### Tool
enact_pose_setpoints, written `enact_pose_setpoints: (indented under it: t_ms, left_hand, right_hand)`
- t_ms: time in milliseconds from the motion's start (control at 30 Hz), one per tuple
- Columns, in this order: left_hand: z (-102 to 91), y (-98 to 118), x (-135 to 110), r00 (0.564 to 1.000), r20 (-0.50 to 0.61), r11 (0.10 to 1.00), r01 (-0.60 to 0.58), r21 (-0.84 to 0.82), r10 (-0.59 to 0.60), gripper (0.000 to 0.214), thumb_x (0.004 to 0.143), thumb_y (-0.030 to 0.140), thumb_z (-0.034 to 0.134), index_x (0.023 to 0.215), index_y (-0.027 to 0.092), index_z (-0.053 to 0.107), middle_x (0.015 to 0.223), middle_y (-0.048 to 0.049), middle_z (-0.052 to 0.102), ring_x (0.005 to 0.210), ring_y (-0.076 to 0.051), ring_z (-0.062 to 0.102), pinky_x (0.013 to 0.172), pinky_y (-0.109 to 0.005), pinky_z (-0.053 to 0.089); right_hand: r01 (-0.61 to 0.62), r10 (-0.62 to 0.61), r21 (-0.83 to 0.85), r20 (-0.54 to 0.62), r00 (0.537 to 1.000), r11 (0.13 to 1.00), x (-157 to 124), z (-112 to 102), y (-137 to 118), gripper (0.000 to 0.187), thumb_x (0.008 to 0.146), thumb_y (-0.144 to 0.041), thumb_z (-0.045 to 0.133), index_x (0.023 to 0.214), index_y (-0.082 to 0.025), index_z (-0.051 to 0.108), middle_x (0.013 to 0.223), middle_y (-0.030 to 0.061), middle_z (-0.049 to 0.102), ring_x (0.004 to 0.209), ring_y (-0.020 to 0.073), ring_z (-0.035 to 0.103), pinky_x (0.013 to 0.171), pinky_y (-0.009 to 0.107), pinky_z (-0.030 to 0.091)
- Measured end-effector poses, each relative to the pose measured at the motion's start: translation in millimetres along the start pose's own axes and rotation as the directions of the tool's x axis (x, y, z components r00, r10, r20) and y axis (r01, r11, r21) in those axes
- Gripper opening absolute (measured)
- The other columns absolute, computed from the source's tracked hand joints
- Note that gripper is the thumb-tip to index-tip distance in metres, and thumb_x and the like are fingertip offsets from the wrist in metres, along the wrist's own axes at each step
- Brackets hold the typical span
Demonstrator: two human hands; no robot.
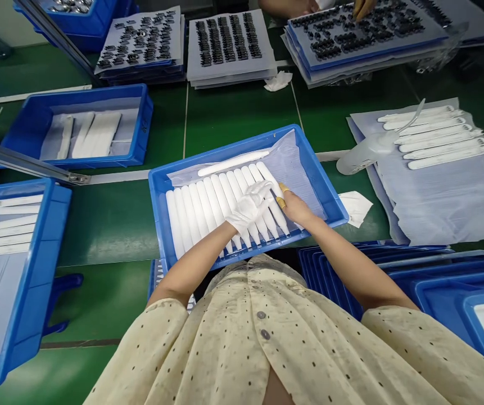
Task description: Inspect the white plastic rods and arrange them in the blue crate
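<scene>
- As we looked down through the head view, our left hand (250,205), in a white fabric glove, lay across the white rods (212,208), its fingers slightly spread and pinching nothing we could make out.
- Our right hand (298,207), bare but for yellow finger cots (283,188), curled just beside the glove, next to a thin dark sliver (272,194); we could not tell whether it pinched that sliver.
- The white rods lay side by side in a fanned row in a blue plastic tray (225,144), on a clear film liner (292,174), with a single rod (233,163) set apart above the row.
- We judged that a light, flat gloved palm and small fingertip movements suited such closely packed rods, since they looked liable to roll.
- On the green tabletop (119,219) to our right, more rods (439,138) lay in a row on a film sheet (444,208), beside a white blower-like tool (366,152).
- To our left, a blue tray (35,281) held further rods (12,228).
- Farther ahead, a co-worker's hand (362,7) reached over black parts (229,39) on foam sheets.
</scene>
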State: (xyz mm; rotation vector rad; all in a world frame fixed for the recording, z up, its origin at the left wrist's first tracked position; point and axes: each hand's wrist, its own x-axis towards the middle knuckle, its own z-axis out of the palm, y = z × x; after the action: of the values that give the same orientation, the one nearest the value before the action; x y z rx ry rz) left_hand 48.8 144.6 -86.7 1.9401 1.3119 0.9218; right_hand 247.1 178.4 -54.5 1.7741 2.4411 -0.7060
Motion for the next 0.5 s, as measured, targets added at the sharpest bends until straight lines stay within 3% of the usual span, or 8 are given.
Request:
enact_pose_setpoints:
  t_ms: [133, 233, 367, 500]
  left_hand:
    - [29.9, 0.8, 1.1, 0.998, 0.06, 0.978, -0.007, 0.208, -0.005, 0.066, 0.106, 0.046, 0.044, 0.161, 0.009, 0.049, 0.168, -0.0214, 0.042, 0.163, -0.035, 0.028, 0.137, -0.056, 0.007]
    - [43.4, 8.5, -5.7, 0.993, 0.119, 0.966, -0.048, 0.256, 0.018, 0.065, 0.104, 0.046, 0.053, 0.162, 0.016, 0.05, 0.17, -0.0165, 0.04, 0.164, -0.038, 0.025, 0.136, -0.06, 0.0]
    - [46.1, 15.2, -9.6, 0.975, 0.221, 0.867, -0.133, 0.481, 0.028, 0.067, 0.108, 0.048, 0.047, 0.167, 0.016, 0.042, 0.173, -0.0176, 0.034, 0.165, -0.04, 0.021, 0.135, -0.067, 0.005]
    - [39.2, 11.8, -7.0, 0.955, 0.297, 0.816, -0.174, 0.551, 0.003, 0.069, 0.109, 0.053, 0.043, 0.169, 0.018, 0.037, 0.174, -0.0168, 0.03, 0.165, -0.038, 0.023, 0.134, -0.067, 0.012]
  right_hand:
    - [0.013, -0.022, -0.098, -0.089, 0.996, 0.995, 16.7, -17.4, -5.5, 0.048, 0.106, -0.027, 0.042, 0.14, -0.005, 0.068, 0.137, 0.0258, 0.062, 0.131, 0.0393, 0.057, 0.111, 0.048, 0.05]
    - [0.102, -0.12, -0.093, -0.22, 0.968, 0.99, 59.3, -38.9, -14.9, 0.048, 0.106, -0.024, 0.039, 0.138, -0.006, 0.069, 0.143, 0.0228, 0.058, 0.131, 0.0344, 0.057, 0.113, 0.044, 0.048]
    - [0.297, -0.317, -0.175, -0.106, 0.942, 0.939, 126.1, -46.0, -50.2, 0.051, 0.103, -0.015, 0.042, 0.15, -0.006, 0.058, 0.149, 0.0206, 0.058, 0.132, 0.0307, 0.056, 0.114, 0.041, 0.046]
    - [0.306, -0.332, -0.26, -0.061, 0.941, 0.916, 156.9, -44.1, -81.4, 0.049, 0.096, -0.004, 0.043, 0.141, 0.002, 0.062, 0.14, 0.0299, 0.059, 0.13, 0.0382, 0.054, 0.111, 0.051, 0.044]
